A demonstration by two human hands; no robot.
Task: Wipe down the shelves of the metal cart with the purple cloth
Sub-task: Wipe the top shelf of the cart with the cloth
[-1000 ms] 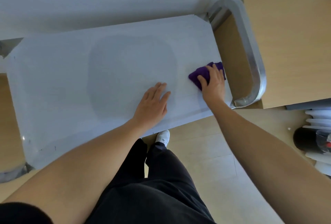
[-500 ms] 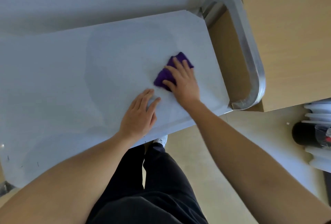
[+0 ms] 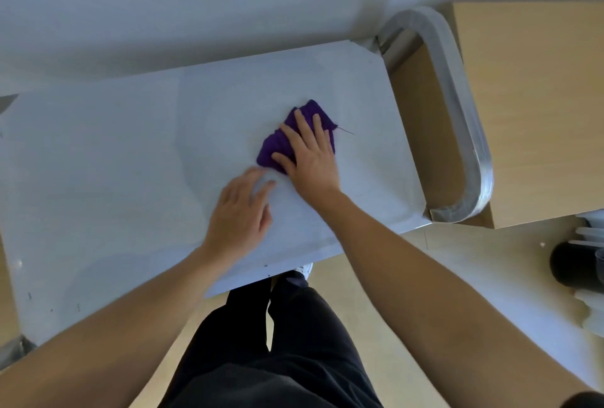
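Note:
The metal cart's top shelf (image 3: 114, 162) fills the middle of the head view, pale and flat. A bunched purple cloth (image 3: 277, 146) lies on it right of centre. My right hand (image 3: 310, 156) presses flat on the cloth with straight, spread fingers, covering its right part. My left hand (image 3: 242, 215) rests flat on the bare shelf just below and left of the cloth, fingertips close to it. The lower shelves are hidden under the top one.
The cart's curved metal handle (image 3: 464, 133) loops at the right end, next to a wooden cabinet (image 3: 539, 97). A white wall runs behind the cart. A black round object (image 3: 568, 267) and white items stand on the floor at far right. My legs are below the near edge.
My right hand slid the cloth from the shelf's right edge leftward to right of centre. My left hand stayed flat on the shelf and now lies close under the cloth.

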